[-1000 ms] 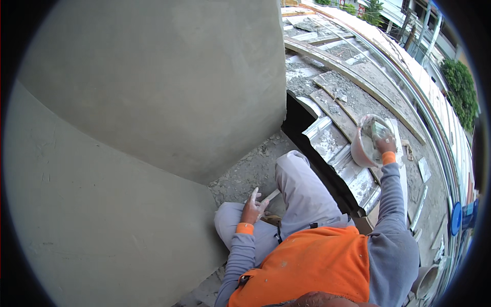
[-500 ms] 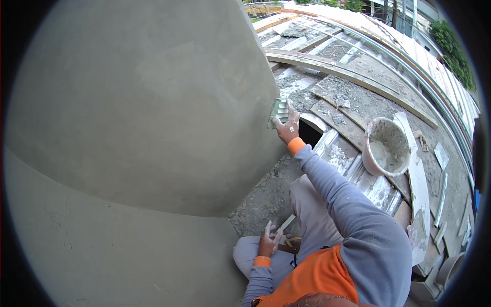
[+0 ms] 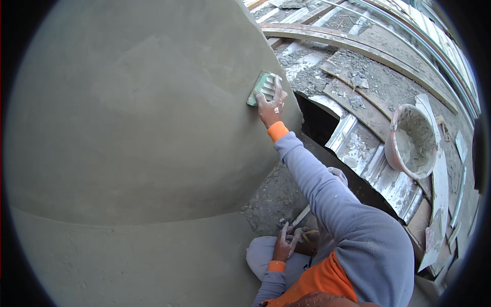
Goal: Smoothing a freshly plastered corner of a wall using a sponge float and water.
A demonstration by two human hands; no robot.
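Observation:
My right hand presses a green plastering float with a pale ribbed back against the smooth grey curved wall, close to its right edge. The fingers wrap over the back of the float, and pale plaster smears them. My left hand is low by my bent knee. Its fingers curl about the lower end of a narrow light-coloured bar, partly hidden by the hand.
To the right stands a plaster-coated bucket with grey mix inside. Beside my right arm a dark gap opens along metal roof sheets. Wooden planks and rubble lie beyond. A lower grey surface meets the wall at left.
My right hand has slid the float up and left on the wall, away from its edge. My left hand's fingers, spread before, now curl closer round the bar. The view has shifted.

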